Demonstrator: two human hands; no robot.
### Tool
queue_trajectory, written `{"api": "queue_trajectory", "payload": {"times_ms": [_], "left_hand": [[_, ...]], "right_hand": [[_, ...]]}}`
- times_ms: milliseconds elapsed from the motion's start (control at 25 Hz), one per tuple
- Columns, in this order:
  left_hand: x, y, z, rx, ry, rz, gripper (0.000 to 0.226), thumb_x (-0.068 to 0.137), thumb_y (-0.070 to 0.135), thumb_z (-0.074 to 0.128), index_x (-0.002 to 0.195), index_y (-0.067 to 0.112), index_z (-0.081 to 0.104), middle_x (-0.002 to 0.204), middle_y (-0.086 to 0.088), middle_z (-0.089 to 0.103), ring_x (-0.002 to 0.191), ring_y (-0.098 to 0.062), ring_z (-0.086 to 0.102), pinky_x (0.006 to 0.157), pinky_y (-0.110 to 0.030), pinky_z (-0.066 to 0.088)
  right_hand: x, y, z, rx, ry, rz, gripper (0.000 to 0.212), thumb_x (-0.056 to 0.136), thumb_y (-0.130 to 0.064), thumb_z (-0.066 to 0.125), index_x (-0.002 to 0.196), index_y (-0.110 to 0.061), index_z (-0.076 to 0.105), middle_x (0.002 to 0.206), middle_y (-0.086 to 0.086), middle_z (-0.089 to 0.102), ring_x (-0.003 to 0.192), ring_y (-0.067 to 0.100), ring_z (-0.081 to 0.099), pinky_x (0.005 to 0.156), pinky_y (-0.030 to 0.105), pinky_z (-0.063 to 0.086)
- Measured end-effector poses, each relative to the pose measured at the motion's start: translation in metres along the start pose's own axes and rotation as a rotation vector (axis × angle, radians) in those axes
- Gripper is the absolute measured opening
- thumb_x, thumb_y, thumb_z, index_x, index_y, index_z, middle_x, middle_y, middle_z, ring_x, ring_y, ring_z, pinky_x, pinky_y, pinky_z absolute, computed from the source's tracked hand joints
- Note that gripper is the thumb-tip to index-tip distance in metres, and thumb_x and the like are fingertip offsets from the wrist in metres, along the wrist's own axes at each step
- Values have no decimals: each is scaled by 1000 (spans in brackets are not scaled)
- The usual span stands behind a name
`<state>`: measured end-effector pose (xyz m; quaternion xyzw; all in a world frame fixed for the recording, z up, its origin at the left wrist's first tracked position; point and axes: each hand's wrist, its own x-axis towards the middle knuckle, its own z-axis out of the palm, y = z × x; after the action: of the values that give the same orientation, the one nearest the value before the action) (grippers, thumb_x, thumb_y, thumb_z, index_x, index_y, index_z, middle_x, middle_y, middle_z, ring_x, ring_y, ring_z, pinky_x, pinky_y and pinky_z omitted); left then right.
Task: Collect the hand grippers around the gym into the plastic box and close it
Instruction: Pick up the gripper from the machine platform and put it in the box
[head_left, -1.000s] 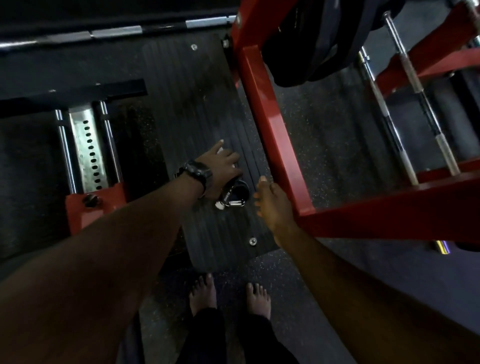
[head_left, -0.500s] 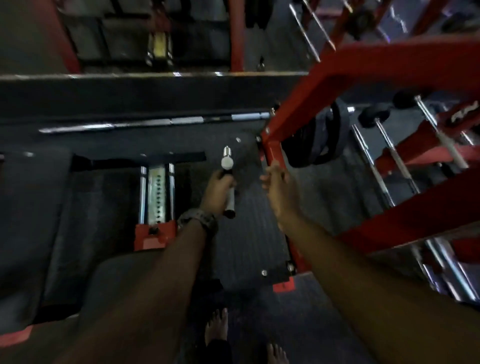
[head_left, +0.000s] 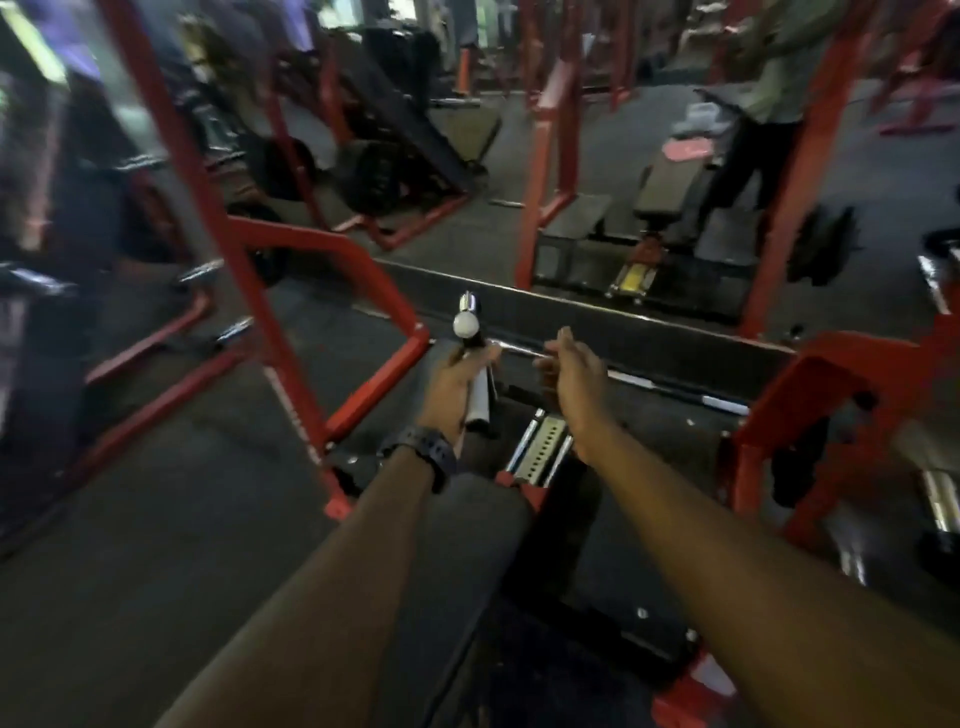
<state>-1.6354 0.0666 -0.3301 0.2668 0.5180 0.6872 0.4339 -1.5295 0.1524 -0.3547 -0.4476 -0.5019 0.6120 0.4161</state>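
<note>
My left hand (head_left: 457, 384), with a black watch on the wrist, is closed around a hand gripper (head_left: 475, 374) held upright in front of me. Its grey handle sticks out below my fingers and a white knob and chrome spring stand above them. My right hand (head_left: 571, 374) hovers just to the right of it, fingers loosely curled and apart, holding nothing. A pale plastic box (head_left: 701, 117) may be the blurred shape far off at the upper right; I cannot tell for sure.
Red steel rack frames (head_left: 249, 280) stand left and right (head_left: 810, 384) of me. A barbell (head_left: 639, 382) lies on the dark floor ahead. A bench (head_left: 670, 189) and a person (head_left: 774, 88) are at the far right. Weight plates (head_left: 275, 171) lean at the back left.
My left hand picked the hand gripper off the black floor mat and lifted it upright. My view has swung up from the floor to the gym room. My right hand rose alongside.
</note>
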Motion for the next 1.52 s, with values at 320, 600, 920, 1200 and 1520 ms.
{"api": "queue_trajectory", "payload": {"times_ms": [320, 600, 920, 1200, 1520], "left_hand": [[-248, 99, -155, 85, 494, 226, 13, 90, 19, 63, 98, 8, 63, 93, -16, 60, 80, -30, 56, 73, -41, 47], [-534, 101, -255, 146, 918, 322, 7, 89, 20, 62, 90, 12, 61, 80, -7, 62, 67, -23, 59, 61, -35, 48], [-816, 74, -280, 93, 1260, 367, 4, 89, 15, 61, 86, 14, 58, 76, -6, 59, 59, -22, 55, 56, -31, 43], [-872, 53, -283, 103, 1287, 357, 9, 90, 17, 61, 96, 10, 58, 81, -8, 60, 64, -23, 55, 55, -31, 45], [-779, 33, -342, 189, 1161, 177, 10, 89, 22, 66, 94, 16, 60, 85, -6, 63, 73, -20, 57, 63, -31, 48]], "right_hand": [[-222, -28, 164, -63, -649, -70, 39, 100, -51, 40, 94, -21, 65, 88, 5, 71, 75, 18, 65, 66, 31, 52], [-503, 18, 236, -59, -1108, 18, 37, 103, -45, 39, 94, -16, 60, 82, 6, 66, 63, 14, 56, 58, 28, 43], [-751, 46, 228, -75, -1363, -6, 35, 102, -45, 39, 94, -17, 57, 78, 4, 63, 59, 12, 53, 53, 26, 41], [-791, 68, 233, -161, -1373, -29, 35, 100, -50, 42, 87, -22, 58, 76, 2, 63, 60, 12, 54, 52, 24, 42], [-721, 121, 251, -323, -1251, -86, 36, 99, -54, 41, 88, -25, 60, 82, 0, 66, 70, 12, 58, 62, 29, 47]]}}
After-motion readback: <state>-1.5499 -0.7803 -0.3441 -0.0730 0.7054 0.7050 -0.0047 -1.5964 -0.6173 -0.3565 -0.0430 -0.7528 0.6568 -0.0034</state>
